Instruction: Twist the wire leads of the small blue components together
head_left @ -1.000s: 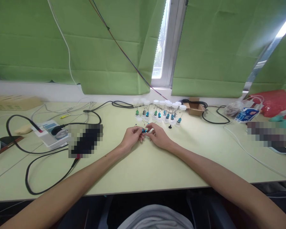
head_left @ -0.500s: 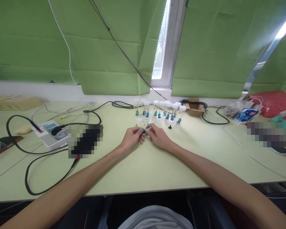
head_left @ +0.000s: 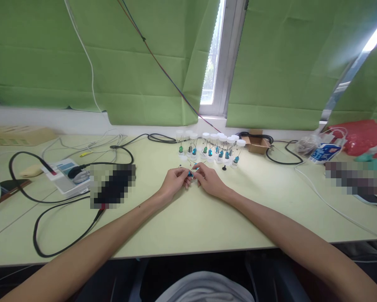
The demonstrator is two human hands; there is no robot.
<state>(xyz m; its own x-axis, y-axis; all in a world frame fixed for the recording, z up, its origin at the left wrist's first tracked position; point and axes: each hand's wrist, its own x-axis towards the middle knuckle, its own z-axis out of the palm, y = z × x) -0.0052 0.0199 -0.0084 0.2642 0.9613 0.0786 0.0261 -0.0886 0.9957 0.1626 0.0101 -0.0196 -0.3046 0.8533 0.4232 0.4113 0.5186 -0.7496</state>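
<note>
Near the middle of the table, my left hand pinches a small shiny blue piece with thin dark wire-like parts at its far side. My right hand meets it from the other side, its thumb and bent forefinger closed at the same piece. The piece is partly covered by my fingertips, and its exact kind is too small to make out. Just beyond my hands stand several clear jars with white lids, each with a small blue or green piece on thin stems inside. A small black knob-like part lies right of my right hand.
On the left are a white power strip, a blurred dark device and looping black cables. An open cardboard box sits behind the jars. To the right are a blue-and-white pack, a red bag and a phone.
My hands stay in nearly the same place. The blue piece has turned slightly between my fingertips, and a little more of it shows.
</note>
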